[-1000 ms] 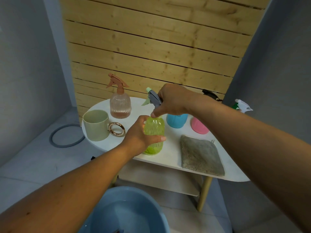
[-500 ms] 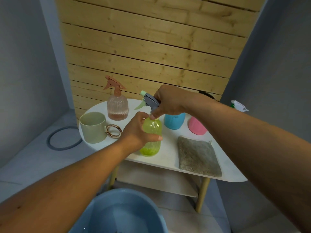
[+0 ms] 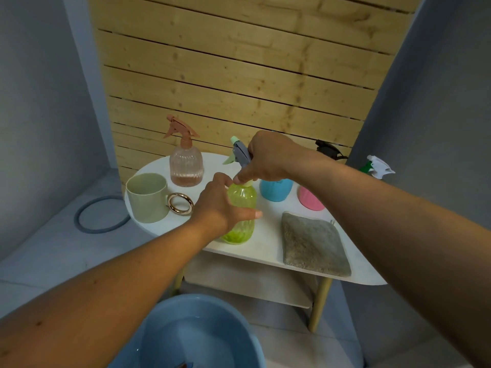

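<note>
while the green bottle (image 3: 241, 208) stands upright on the counter (image 3: 268, 236), stage: mid-way, spray head (image 3: 240, 154) at its neck
left hand (image 3: 220, 205): wrapped round the bottle's body, steadying it
right hand (image 3: 268, 158): gripping the spray head, fingertips at the collar
done: head and bottle brought together (seating unclear)
left: probably turning the collar to its end, then releasing
</note>
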Motion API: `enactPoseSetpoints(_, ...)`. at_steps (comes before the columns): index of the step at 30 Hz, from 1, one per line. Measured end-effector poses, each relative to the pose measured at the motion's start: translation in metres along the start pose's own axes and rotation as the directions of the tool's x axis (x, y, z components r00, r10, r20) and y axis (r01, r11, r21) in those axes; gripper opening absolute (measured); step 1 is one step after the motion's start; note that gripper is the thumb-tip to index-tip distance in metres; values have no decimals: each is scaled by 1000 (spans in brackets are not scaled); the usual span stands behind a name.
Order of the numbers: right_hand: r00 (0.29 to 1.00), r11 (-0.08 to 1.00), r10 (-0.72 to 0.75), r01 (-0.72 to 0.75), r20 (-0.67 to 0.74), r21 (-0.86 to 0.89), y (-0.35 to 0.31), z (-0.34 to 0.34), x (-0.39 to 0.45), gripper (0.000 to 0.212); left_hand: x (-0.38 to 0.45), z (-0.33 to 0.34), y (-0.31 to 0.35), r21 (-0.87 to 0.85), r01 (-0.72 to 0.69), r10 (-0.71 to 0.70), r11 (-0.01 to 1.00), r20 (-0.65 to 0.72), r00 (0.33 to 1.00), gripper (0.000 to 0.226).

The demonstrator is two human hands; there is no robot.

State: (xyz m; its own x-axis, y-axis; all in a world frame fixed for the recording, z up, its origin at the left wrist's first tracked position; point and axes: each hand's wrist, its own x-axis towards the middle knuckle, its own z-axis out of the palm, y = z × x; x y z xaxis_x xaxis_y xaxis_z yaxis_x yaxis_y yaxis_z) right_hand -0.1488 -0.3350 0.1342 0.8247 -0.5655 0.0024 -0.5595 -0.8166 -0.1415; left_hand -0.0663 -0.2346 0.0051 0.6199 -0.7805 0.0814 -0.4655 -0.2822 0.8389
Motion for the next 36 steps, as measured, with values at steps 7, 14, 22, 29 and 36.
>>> enactPoseSetpoints(7, 999, 1000, -19, 19, 50, 9, -1, -6, -6, 42, -2, -7, -1, -133, -18, 48, 991, 229, 972, 78)
enactPoseSetpoints(14, 999, 999, 47, -47, -7, -21, -8, -1, -1, 42, 0, 3, 4, 77, 8, -2, 997, -70, 998, 86)
enactPoseSetpoints(22, 997, 1000, -14, 15, 78, -18, -3, -12, -7, 42, -1, -12, 6, -45, 11, 3, 999, 286, 958, 86)
enactPoseSetpoints(29, 995, 991, 72, -80, -75, -109, -15, 3, -7, 44, 0, -2, 2, 78, 4, -5, 997, 8, 1000, 80)
enactPoseSetpoints(36, 1000, 992, 16, -14, -15, 129, -3, -12, -5, 37, 6, 7, -1, 84, -1, 14, 996, -152, 988, 75)
